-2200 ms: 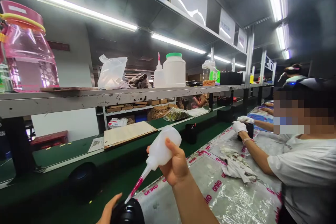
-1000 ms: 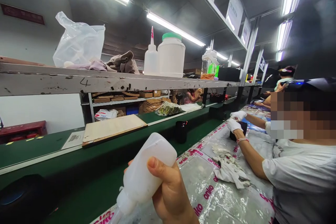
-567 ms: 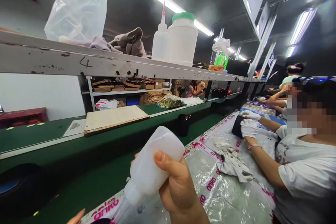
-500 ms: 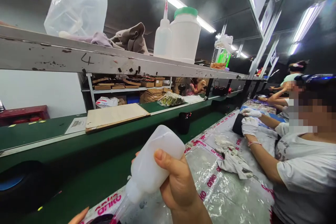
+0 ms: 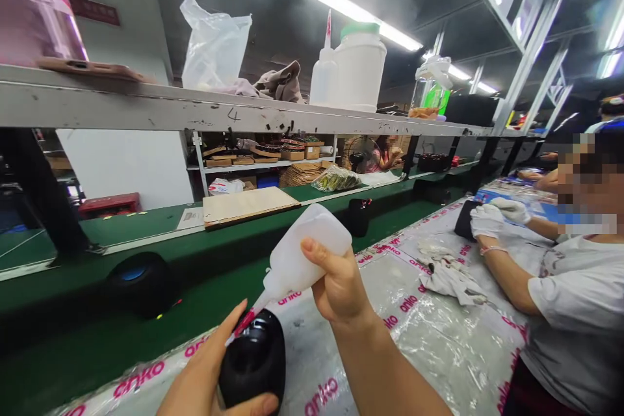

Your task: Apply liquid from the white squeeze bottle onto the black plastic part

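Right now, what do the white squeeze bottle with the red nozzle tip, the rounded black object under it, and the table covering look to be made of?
The white squeeze bottle in the right hand looks like soft, matte, translucent plastic: light glows through it. The rounded black object held by the left hand seems to be smooth, semi-gloss hard plastic with soft highlights. The table covering appears to be thin clear plastic film, wrinkled and shiny.

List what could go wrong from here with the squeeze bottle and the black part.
The right hand tilts the squeeze bottle nozzle-down at the black part: too hard a squeeze could flood it or drip onto the plastic sheet. The left hand lies right beside the nozzle tip, so liquid may reach its fingers.
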`<state>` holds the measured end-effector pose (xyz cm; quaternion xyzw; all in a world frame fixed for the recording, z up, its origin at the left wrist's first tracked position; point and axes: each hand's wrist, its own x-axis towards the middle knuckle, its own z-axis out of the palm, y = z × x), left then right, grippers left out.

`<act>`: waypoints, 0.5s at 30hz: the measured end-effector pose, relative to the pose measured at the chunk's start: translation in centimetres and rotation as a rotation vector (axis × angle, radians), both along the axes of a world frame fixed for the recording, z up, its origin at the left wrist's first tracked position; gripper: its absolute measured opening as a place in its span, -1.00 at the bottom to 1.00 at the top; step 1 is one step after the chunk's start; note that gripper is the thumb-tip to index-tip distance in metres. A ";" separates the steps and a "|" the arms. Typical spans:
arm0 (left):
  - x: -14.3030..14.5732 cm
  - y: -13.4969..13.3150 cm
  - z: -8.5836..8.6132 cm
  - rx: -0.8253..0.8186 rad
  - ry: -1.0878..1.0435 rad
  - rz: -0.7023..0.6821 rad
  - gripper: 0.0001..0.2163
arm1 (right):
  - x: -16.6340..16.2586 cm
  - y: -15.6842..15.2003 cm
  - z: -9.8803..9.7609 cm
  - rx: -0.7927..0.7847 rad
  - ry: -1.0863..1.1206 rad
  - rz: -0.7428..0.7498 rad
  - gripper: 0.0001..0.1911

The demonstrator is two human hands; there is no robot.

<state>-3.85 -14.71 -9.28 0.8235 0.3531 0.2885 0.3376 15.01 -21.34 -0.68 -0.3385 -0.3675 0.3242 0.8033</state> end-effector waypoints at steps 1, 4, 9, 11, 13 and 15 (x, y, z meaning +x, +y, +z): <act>0.0 -0.1 0.2 -0.007 0.008 -0.015 -0.22 | -0.3 0.0 -0.1 0.006 -0.003 0.000 -0.25; 0.2 -0.7 1.1 -0.030 0.040 -0.072 -0.22 | -1.1 -0.3 -0.1 0.022 -0.003 0.000 -0.24; 0.4 -1.2 2.0 -0.014 0.019 -0.082 -0.26 | -0.8 -0.7 0.3 0.059 0.024 -0.039 -0.21; 0.4 -1.4 2.2 -0.008 0.014 -0.061 -0.23 | -0.2 -0.8 0.6 0.087 0.057 -0.073 -0.22; 0.3 -1.7 2.5 -0.023 0.033 -0.063 -0.19 | 0.5 -0.9 1.0 0.119 0.111 -0.107 -0.21; 0.3 -2.2 2.7 -0.056 0.047 -0.089 -0.14 | 1.2 -1.0 1.3 0.141 0.180 -0.118 -0.15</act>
